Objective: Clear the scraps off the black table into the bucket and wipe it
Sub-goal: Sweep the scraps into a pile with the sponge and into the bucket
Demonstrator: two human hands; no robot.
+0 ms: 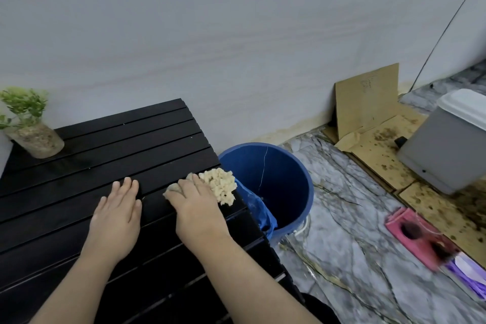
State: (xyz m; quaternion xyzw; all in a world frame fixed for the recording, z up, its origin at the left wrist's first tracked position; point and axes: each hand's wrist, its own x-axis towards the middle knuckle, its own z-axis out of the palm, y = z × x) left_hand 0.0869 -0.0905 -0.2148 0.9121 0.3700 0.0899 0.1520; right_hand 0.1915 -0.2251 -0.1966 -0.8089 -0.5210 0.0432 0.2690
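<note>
The black slatted table point(110, 155) fills the lower left. A heap of pale beige scraps point(219, 188) lies at its right edge, just above the blue bucket point(286, 184) on the floor beside it. My right hand point(196, 205) presses flat on a beige cloth point(172, 189), which peeks out under the fingers, right behind the scraps. My left hand point(118, 213) rests flat on the tabletop with fingers spread, holding nothing. A blue liner or bag point(260, 208) hangs inside the bucket's near wall.
A small potted plant point(31, 129) stands on the table's far left corner. Cardboard point(368, 102) leans on the wall over a stained floor. A grey bin with a white lid point(447, 144) sits right, a pink box point(420, 234) nearer.
</note>
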